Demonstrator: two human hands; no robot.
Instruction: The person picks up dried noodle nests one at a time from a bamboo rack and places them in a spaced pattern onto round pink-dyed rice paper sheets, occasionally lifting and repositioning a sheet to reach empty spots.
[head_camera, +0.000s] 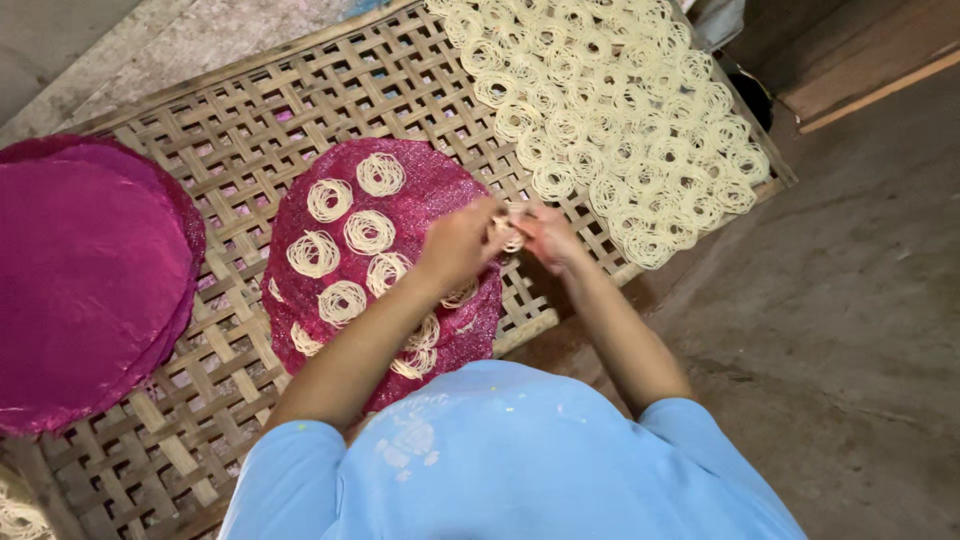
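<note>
A grey concrete floor (850, 300) lies under a big woven bamboo rack (250, 130) that fills most of the view, with a wooden board at the top right corner.

At the far left a stack of magenta round mats (85, 290) rests on the rack, bare on top. Just beside it, near the middle, 1 more magenta mat (430, 180) lies flat and carries about 10 pale noodle coils (369, 231), set apart from each other. To the right, the top end of the rack is packed with many more coils (620, 110), edges touching, laid straight on the bamboo.

The left hand (458, 245) and right hand (545, 235) meet just over the mat's right edge, both closed in a pinch on 1 coil (511, 232) held between them. How much of the coil each hand has is hidden by the fingers.

The step in hand looks like lifting a coil clear of the mat. To do it well, I judge the pinch should stay light and spread over both sides, so the thin strands do not snap or uncurl, and the coil should stay level.

Both forearms reach forward from blue sleeves (300, 470), elbows bent and apart, wrists turned inward so the fingertips face each other. The left forearm crosses over the mat's near coils; the right hangs over the rack's edge.
</note>
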